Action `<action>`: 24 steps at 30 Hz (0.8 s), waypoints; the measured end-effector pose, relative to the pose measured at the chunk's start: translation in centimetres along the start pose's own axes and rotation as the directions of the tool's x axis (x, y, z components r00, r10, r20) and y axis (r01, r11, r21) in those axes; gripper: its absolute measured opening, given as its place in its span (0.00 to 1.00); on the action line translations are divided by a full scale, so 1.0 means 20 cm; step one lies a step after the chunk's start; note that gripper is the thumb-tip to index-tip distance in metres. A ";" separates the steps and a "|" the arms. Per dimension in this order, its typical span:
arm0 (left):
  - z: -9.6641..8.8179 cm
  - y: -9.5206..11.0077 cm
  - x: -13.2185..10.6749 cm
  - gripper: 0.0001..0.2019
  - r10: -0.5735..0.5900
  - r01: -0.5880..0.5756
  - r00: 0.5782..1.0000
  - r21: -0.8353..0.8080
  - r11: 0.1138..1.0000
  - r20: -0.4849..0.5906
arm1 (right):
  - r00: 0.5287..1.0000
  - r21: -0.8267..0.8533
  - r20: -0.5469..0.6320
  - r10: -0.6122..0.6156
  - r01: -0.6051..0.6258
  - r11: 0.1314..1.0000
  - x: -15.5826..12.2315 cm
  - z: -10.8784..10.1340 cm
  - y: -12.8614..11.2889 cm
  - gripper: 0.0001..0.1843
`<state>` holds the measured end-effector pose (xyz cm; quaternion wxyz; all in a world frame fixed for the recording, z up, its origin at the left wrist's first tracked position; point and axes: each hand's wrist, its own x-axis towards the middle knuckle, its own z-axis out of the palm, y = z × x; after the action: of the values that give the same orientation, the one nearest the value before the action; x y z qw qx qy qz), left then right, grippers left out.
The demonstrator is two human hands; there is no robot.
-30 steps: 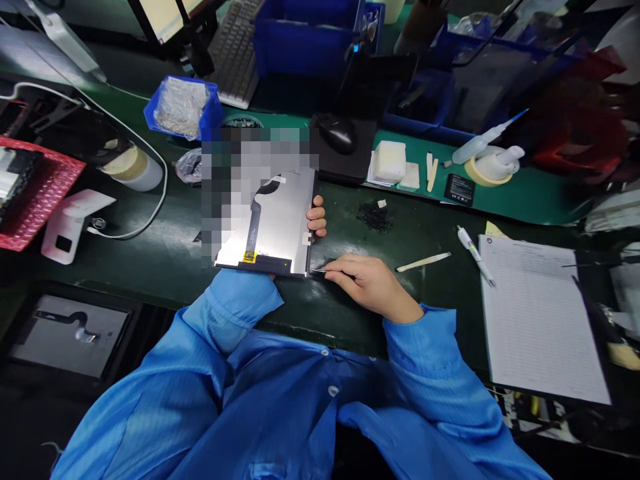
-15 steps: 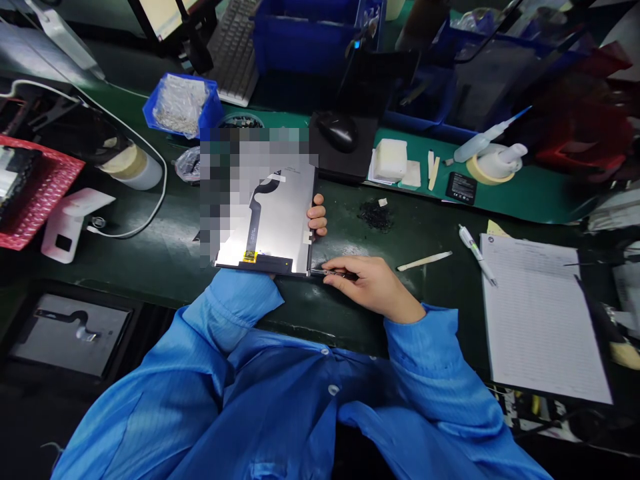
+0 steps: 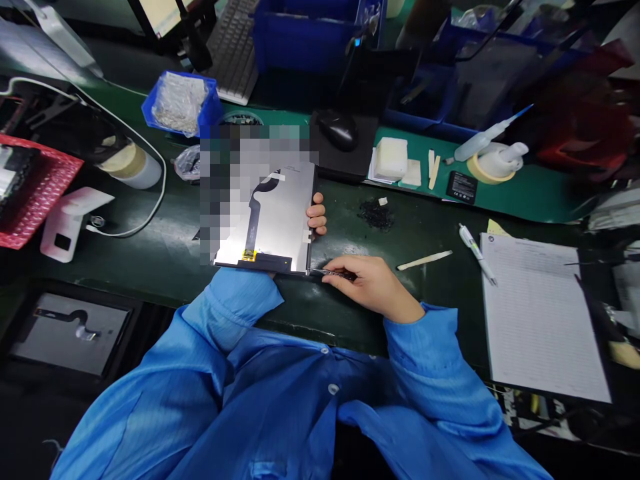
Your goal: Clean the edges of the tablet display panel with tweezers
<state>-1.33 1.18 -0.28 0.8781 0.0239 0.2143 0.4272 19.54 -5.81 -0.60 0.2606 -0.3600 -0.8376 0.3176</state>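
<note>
A tablet-sized display panel [image 3: 285,213] is held up at a tilt, its silver back facing me. A dark flex cable [image 3: 254,223] runs down that back to a yellow-taped connector on the lower black strip. My left hand [image 3: 317,215] supports the panel from beneath; only its fingers show, curled round the right edge, and the rest is hidden. In my right hand [image 3: 367,283], thumb and fingers pinch a pair of metal tweezers [image 3: 325,271]. The tweezers' tips meet the panel's lower right corner; whether they grip anything there is too small to tell.
Black scraps [image 3: 377,215] and a pale stick [image 3: 425,261] lie to the right, beyond them a pen [image 3: 477,253] and a printed form [image 3: 540,320]. A similar panel [image 3: 70,333] rests at lower left. A mouse [image 3: 339,130] and blue bins [image 3: 305,40] stand behind.
</note>
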 end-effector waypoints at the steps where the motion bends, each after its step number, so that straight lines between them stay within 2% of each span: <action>1: 0.01 0.00 0.00 0.17 -0.005 0.005 1.000 0.006 1.000 -0.007 | 1.000 -0.013 0.004 -0.028 0.028 1.000 0.00 0.00 0.00 0.06; 4: 0.03 0.00 0.00 0.18 -0.010 0.011 0.999 0.020 1.000 -0.051 | 0.997 -0.035 0.032 -0.076 0.078 0.996 0.01 -0.01 0.00 0.10; 7: 0.04 0.00 -0.01 0.19 -0.011 0.013 0.997 0.024 1.000 -0.078 | 0.999 -0.010 0.029 -0.041 0.042 0.999 0.00 -0.01 0.00 0.09; 10: 0.04 -0.01 -0.02 0.20 0.013 -0.012 0.999 0.020 1.000 -0.038 | 1.000 0.034 0.000 0.018 -0.018 0.999 -0.01 0.00 0.01 0.06; 13: 0.04 -0.01 -0.03 0.22 0.038 -0.039 0.999 0.030 0.999 0.017 | 1.000 0.008 0.004 -0.022 0.022 1.000 0.00 0.00 0.01 0.05; 16: 0.04 -0.01 -0.02 0.23 0.040 -0.040 0.999 0.047 0.998 0.017 | 0.997 -0.026 0.030 -0.074 0.075 0.997 0.00 -0.01 0.01 0.09; 21: 0.05 -0.01 -0.02 0.24 0.026 -0.025 1.000 0.062 0.998 -0.013 | 1.000 0.026 0.002 0.020 -0.020 0.999 -0.01 0.00 0.01 0.07; 24: 0.05 -0.01 -0.03 0.22 0.048 -0.047 0.999 0.056 0.997 -0.009 | 1.000 0.019 0.001 -0.008 0.008 1.000 -0.01 0.01 0.01 0.06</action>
<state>-1.07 0.74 0.83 0.8655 0.0513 0.2302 0.4420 19.72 -5.85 -0.93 0.2646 -0.3541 -0.8362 0.3247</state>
